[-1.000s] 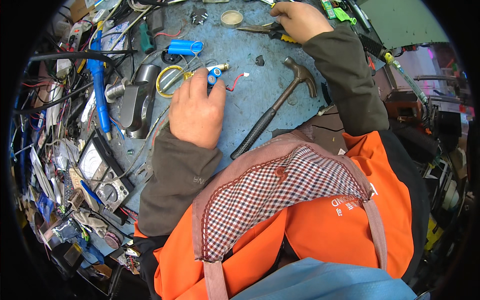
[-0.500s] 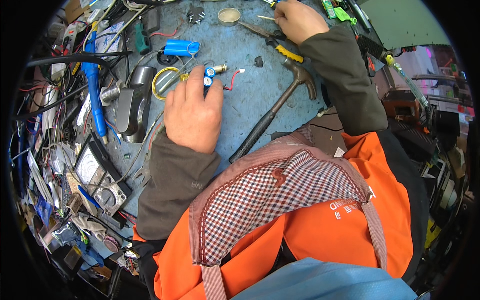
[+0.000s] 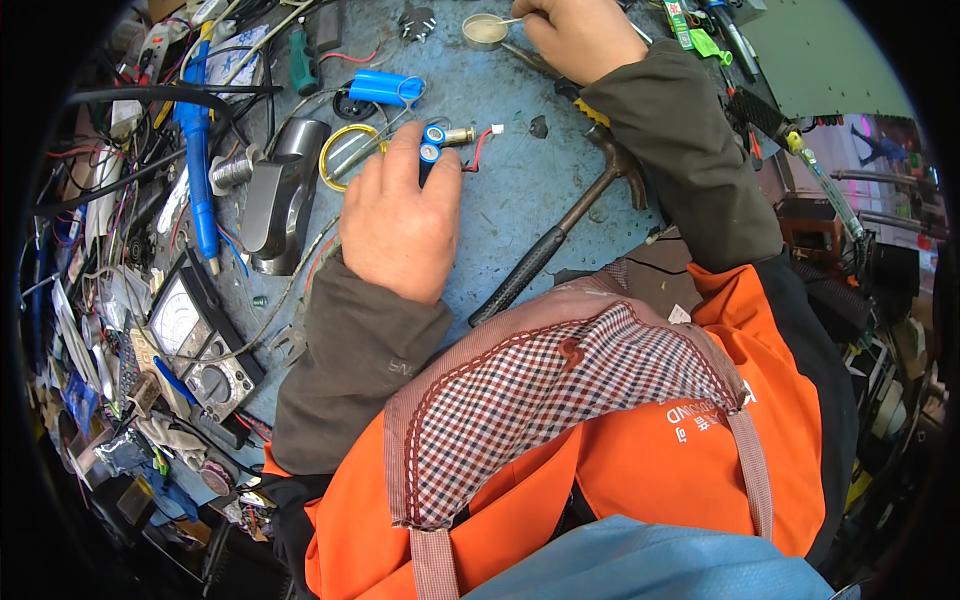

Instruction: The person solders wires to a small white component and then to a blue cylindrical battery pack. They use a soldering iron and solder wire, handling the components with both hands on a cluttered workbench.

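My left hand is closed around a small blue battery pack, whose two round ends show between finger and thumb. From the pack a red lead runs to a white plug. Just beyond it lies a brass fitting. At the far edge, my right hand pinches a thin pale stick, its tip at the rim of a small round tin. Under the right forearm, yellow-handled pliers are partly hidden. A claw hammer rests between my arms.
To the left lie a blue cylindrical pack, a yellow ring, a grey metal casing, a solder spool and a blue soldering iron. A green screwdriver, an analog multimeter and tangled cables crowd that side.
My right hand has moved left and away from me, bringing the stick's tip to the tin. My left hand keeps hold of the battery pack. The whole view has shifted slightly.
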The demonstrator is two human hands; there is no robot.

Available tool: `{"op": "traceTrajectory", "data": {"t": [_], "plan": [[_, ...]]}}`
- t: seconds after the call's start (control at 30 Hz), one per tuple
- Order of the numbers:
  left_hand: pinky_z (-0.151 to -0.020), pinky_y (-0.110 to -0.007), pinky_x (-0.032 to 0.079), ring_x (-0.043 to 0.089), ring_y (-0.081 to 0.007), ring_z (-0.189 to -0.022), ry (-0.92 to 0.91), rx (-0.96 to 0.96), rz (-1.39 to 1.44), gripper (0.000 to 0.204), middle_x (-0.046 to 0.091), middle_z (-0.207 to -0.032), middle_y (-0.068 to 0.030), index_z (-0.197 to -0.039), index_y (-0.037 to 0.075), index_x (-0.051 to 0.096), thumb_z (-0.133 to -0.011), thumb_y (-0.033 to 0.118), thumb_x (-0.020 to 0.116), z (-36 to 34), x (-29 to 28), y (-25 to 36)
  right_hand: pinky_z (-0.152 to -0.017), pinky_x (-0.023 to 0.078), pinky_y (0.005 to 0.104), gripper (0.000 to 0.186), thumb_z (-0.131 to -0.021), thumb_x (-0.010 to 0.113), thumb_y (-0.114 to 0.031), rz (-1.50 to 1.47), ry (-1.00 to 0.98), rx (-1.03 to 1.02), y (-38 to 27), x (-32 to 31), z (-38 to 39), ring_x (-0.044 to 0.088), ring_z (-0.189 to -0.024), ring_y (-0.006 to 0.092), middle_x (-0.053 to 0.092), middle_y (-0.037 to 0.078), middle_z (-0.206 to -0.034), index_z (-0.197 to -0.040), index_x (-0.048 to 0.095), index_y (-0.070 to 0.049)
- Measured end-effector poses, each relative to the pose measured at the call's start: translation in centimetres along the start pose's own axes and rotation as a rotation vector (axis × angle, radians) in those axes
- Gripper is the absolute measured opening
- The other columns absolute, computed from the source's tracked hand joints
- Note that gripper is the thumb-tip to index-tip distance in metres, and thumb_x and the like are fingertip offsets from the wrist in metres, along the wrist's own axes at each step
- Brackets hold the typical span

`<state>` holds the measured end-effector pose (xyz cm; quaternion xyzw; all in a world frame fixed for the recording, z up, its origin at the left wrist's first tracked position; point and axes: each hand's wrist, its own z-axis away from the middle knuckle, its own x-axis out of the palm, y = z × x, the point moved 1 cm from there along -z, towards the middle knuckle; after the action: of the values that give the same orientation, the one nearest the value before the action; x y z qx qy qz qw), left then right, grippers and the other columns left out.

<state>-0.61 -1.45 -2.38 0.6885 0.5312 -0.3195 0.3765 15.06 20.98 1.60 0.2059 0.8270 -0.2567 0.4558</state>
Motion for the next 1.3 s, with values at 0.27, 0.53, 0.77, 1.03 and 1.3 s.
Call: {"op": "traceTrajectory", "data": {"t": [0.27, 0.53, 0.77, 1.03, 1.3], "plan": [[-0.073, -0.042, 0.054, 0.064, -0.0283, -0.088, 0.021, -0.014, 0.027, 0.020, 0.066, -0.125, -0.0126, -0.105, 0.008, 0.073, -0.086, 0.012, 0.070, 0.1, 0.2, -0.2, -0.082, 0.055, 0.0491, 0.013, -0.086, 0.064, -0.008, 0.032, -0.056, -0.130, 0.4, 2.0, -0.1, 0.067, -0.089, 0.0413, 0.068, 0.021, -0.089, -0.091, 0.075, -0.001], [-0.073, -0.043, 0.055, 0.064, -0.0302, -0.088, 0.011, -0.039, 0.067, 0.023, 0.065, -0.124, -0.0141, -0.107, 0.008, 0.074, -0.087, 0.018, 0.078, -0.2, -0.2, 0.0, -0.083, 0.055, 0.0485, 0.015, -0.086, 0.064, -0.006, -0.026, -0.020, -0.103, 1.0, 1.9, 0.0, 0.068, -0.090, 0.0414, 0.070, 0.022, -0.090, -0.092, 0.077, -0.001], [-0.072, -0.044, 0.056, 0.064, -0.0308, -0.087, 0.026, -0.035, 0.090, 0.023, 0.065, -0.124, -0.0143, -0.106, 0.008, 0.075, -0.086, 0.018, 0.078, -0.3, 0.0, 0.0, -0.085, 0.055, 0.0483, 0.017, -0.086, 0.063, -0.006, -0.024, -0.058, -0.105, 1.7, 2.5, 0.1, 0.069, -0.093, 0.0417, 0.071, 0.023, -0.092, -0.094, 0.078, -0.001], [-0.074, -0.044, 0.057, 0.065, -0.0325, -0.090, 0.028, -0.060, 0.107, 0.023, 0.065, -0.124, -0.0151, -0.107, 0.008, 0.076, -0.086, 0.017, 0.080, -0.4, -0.1, 0.0, -0.080, 0.055, 0.0461, 0.016, -0.091, 0.062, -0.008, -0.202, 0.013, 0.005, 0.9, 1.1, 0.1, 0.070, -0.087, 0.0376, 0.071, 0.022, -0.091, -0.098, 0.074, -0.001], [-0.079, -0.045, 0.057, 0.065, -0.0349, -0.095, 0.041, -0.058, 0.124, 0.023, 0.066, -0.125, -0.0167, -0.107, 0.008, 0.076, -0.086, 0.017, 0.080, -0.4, 0.0, -0.3, -0.067, 0.053, 0.0320, 0.014, -0.092, 0.065, -0.005, -0.482, 0.067, 0.183, -4.9, -4.6, 7.2, 0.065, -0.073, 0.0194, 0.067, 0.011, -0.086, -0.103, 0.072, 0.001]]}}
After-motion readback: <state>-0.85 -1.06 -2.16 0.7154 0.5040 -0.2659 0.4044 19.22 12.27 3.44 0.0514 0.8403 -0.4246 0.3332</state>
